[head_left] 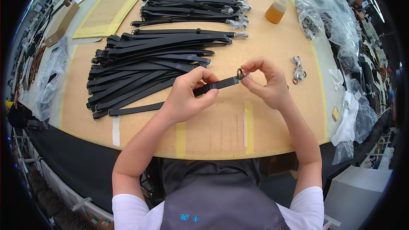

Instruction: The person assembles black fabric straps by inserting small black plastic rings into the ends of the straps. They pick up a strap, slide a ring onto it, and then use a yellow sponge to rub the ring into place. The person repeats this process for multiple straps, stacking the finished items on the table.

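My left hand (pixel 187 96) is closed around a black strap (pixel 138 110), near its right end. The strap slants across the tabletop, with a small buckle at its far left end. My right hand (pixel 270 86) pinches a dark bronze-coloured metal ring (pixel 240 74) between thumb and fingertips, with clear plastic film about it. The ring is right at the strap's tip; whether the tip passes through it I cannot tell. Left of my hands lies a large pile of similar black straps (pixel 145 55). Plastic-wrapped metal fittings (pixel 298 69) lie to the right of my right hand.
Farther back is a second bundle of black straps (pixel 183 10) with plastic-wrapped ends. A bottle of amber liquid (pixel 275 12) stands at the back right. Clear plastic bags (pixel 332 12) line the right edge. A yellow-taped board (pixel 117 6) and a cardboard box (pixel 61 24) are at the left rear.
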`<action>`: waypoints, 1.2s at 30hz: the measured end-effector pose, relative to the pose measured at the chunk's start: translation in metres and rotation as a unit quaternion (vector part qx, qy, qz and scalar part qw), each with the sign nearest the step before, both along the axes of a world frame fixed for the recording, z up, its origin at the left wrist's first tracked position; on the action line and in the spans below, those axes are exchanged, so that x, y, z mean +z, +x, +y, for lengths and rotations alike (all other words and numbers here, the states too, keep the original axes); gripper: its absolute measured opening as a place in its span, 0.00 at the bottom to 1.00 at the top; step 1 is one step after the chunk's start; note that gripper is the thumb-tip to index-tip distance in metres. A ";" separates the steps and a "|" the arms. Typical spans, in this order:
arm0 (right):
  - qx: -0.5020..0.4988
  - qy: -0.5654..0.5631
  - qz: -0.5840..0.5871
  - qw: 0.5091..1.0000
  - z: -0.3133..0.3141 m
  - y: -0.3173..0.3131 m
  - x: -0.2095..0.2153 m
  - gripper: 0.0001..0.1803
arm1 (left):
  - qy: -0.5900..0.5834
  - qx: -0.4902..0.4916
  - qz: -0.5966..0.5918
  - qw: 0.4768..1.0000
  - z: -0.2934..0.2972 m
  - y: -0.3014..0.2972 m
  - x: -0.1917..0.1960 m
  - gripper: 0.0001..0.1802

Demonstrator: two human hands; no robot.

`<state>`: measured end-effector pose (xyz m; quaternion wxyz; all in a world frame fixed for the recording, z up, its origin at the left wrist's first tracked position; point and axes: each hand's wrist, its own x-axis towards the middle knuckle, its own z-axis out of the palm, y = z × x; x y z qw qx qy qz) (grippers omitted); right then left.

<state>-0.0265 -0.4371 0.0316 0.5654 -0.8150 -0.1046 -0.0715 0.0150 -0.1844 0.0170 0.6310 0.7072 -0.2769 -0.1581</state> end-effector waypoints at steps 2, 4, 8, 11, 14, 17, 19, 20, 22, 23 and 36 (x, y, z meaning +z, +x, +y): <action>0.018 0.031 -0.004 0.999 0.005 -0.004 -0.003 0.16 | -0.001 -0.006 0.021 1.000 0.002 0.000 0.005 0.12; 0.019 0.055 -0.017 0.998 0.005 -0.004 -0.010 0.19 | 0.002 -0.005 0.028 1.000 0.003 0.000 0.006 0.12; 0.042 0.105 0.022 0.993 0.011 -0.011 -0.012 0.21 | 0.024 0.002 0.033 0.999 0.004 -0.002 0.010 0.12; 0.061 0.117 0.029 0.991 0.009 -0.012 -0.016 0.21 | 0.027 -0.003 0.014 1.000 0.003 -0.001 0.009 0.12; 0.091 0.081 0.041 0.992 0.015 -0.011 -0.018 0.22 | 0.033 -0.012 -0.006 0.999 0.006 -0.005 0.012 0.13; 0.106 0.119 0.058 0.985 0.020 -0.012 -0.025 0.18 | 0.031 -0.020 -0.046 0.998 0.001 -0.007 0.015 0.12; 0.125 0.147 0.120 0.974 0.018 -0.016 -0.027 0.15 | 0.039 -0.012 -0.057 0.998 -0.001 -0.009 0.019 0.11; 0.141 0.193 0.157 0.958 0.016 -0.015 -0.024 0.13 | 0.036 -0.010 -0.069 0.997 -0.001 -0.007 0.018 0.11; 0.160 0.276 0.157 0.935 0.017 -0.015 -0.023 0.11 | 0.018 0.000 -0.070 0.997 -0.003 -0.011 0.021 0.11; 0.169 0.317 0.157 0.920 0.019 -0.014 -0.023 0.11 | 0.012 0.009 -0.065 0.998 -0.003 -0.012 0.025 0.11; 0.256 0.394 0.280 0.837 0.017 -0.018 -0.038 0.13 | 0.040 -0.058 -0.093 0.993 0.000 -0.019 0.023 0.07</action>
